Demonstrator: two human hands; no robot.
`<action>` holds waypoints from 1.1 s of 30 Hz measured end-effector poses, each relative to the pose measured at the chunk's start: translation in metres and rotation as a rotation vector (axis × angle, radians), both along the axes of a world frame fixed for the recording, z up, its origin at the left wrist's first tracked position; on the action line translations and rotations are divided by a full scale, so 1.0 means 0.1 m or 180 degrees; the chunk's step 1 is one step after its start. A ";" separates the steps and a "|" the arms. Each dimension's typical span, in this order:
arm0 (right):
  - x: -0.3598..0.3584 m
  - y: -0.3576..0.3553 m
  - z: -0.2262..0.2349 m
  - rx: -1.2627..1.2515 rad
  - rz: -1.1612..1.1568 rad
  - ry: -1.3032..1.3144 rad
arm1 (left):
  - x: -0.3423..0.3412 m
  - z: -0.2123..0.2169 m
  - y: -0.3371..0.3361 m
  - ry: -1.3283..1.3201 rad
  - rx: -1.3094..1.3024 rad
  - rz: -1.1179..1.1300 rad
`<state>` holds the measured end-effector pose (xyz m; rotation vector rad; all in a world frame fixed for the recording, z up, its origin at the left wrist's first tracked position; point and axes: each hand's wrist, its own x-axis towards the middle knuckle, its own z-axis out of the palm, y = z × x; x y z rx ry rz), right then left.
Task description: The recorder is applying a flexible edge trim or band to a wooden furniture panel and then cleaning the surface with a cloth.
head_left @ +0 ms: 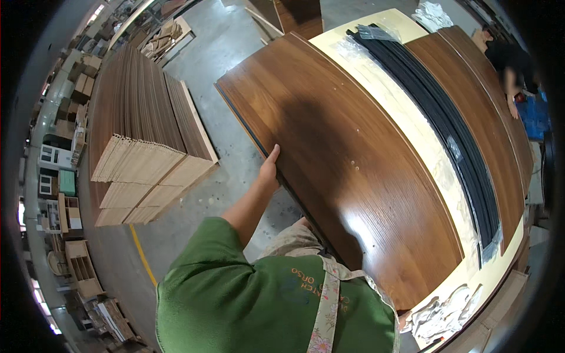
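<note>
A long, glossy brown wood-grain panel [376,170] lies in front of me, with a dark strip [247,123] along its left edge. On that edge is my left hand [271,169], its thumb over the top and its other fingers out of sight at the side. Only a small piece of my right hand [404,320] shows by the panel's near right corner, beside a crumpled white cloth [444,315]. My body and the panel hide the rest of that hand, fingers included.
The cream worktable [391,88] also bears a bundle of black strips [435,112] in clear plastic and more brown panels [465,88]. A tall stack of boards [141,135] stands on the floor to the left. Another person [512,65] is at the far right.
</note>
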<state>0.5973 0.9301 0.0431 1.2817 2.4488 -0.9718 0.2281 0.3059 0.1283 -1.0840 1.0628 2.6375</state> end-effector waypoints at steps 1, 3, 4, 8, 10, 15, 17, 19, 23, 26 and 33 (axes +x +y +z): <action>-0.12 -0.02 0.02 -0.0001 0.0025 0.0039 | 0.00 0.04 0.02 -0.0041 0.0060 -0.0085; -0.33 -0.09 0.04 -0.0017 0.0068 0.0134 | -0.02 0.05 -0.02 -0.0054 0.0120 -0.0172; -0.43 -0.14 0.06 -0.0032 0.0086 0.0194 | -0.03 0.04 -0.07 0.0008 0.0226 -0.0230; -0.84 -0.37 0.04 -0.0081 0.0063 0.0609 | 0.01 0.19 -0.19 0.0038 0.0428 -0.0415; -1.38 -0.57 -0.11 -0.0191 0.0107 0.0992 | 0.05 0.09 -0.23 0.0323 0.0340 -0.0487; -2.33 -0.87 -0.17 -0.0458 0.0383 0.1773 | 0.17 0.19 -0.15 0.0318 0.0285 -0.0439; -2.45 -0.87 -0.08 -0.0543 0.0544 0.1960 | 0.30 0.21 -0.15 0.1052 0.0068 -0.0626; -2.41 -0.75 0.04 -0.0587 0.0702 0.2072 | 0.41 0.38 -0.11 0.1157 -0.0023 -0.0525; -2.21 -0.41 0.33 -0.0663 0.1005 0.2206 | 0.64 0.70 -0.10 0.1302 -0.0542 -0.0519; -2.10 -0.26 0.51 -0.0754 0.1181 0.2306 | 0.94 0.82 -0.11 0.1383 -0.0768 -0.0296; -2.30 -0.27 1.12 -0.0987 0.1876 0.2401 | 1.71 1.48 -0.45 0.1895 -0.1300 0.0178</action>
